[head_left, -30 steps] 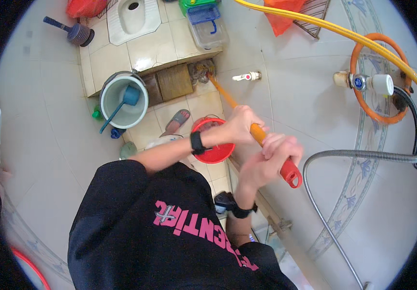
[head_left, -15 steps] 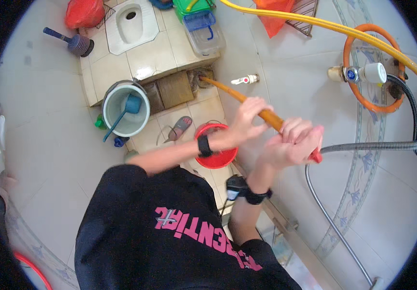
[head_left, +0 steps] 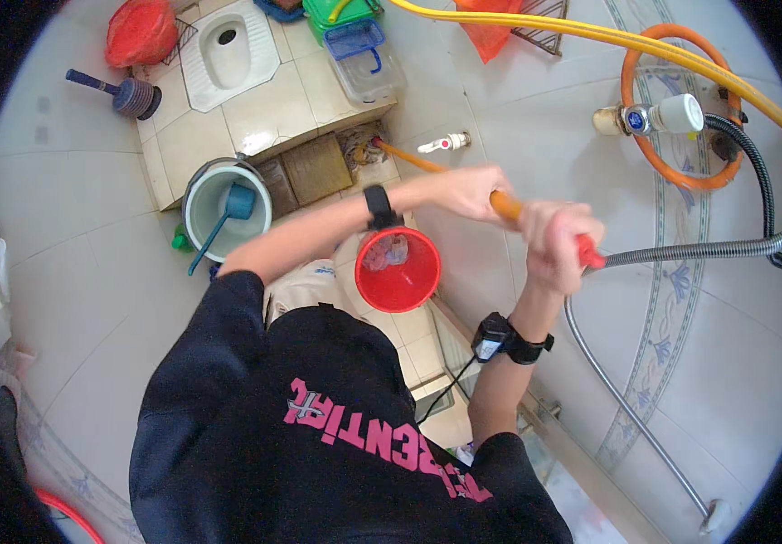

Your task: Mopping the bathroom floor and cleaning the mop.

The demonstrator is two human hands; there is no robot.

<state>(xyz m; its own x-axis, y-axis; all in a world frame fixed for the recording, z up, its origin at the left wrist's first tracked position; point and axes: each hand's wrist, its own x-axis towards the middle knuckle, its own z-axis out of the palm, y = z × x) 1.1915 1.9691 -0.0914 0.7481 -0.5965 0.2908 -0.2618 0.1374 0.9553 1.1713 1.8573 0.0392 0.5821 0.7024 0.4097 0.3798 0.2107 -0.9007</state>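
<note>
A long orange pole [head_left: 413, 160] slants from the upper middle toward the right, with a red cap [head_left: 589, 253] on its near end. My left hand [head_left: 474, 192] is closed round the middle of the pole. Higher up, my right hand [head_left: 558, 238] grips it just below the cap. At the far end, the pole reaches into a dirty corner recess [head_left: 368, 150] beside brown slabs. What its tip touches there is too small to make out. Under my left forearm stands a red bucket [head_left: 400, 281] with some clear, crumpled material inside.
A pale bucket [head_left: 259, 213] holding a blue dipper [head_left: 239, 201] stands at left. Beyond it are a raised squat toilet [head_left: 228, 68] and a plunger [head_left: 132, 98]. A wall tap [head_left: 445, 143], yellow hose [head_left: 581, 36] and grey flexible hose [head_left: 708, 254] lie along the right.
Both hands stay on the pole. My left forearm has swung up and away, and the red bucket now shows more fully. The slippered foot is no longer visible. The view has shifted slightly.
</note>
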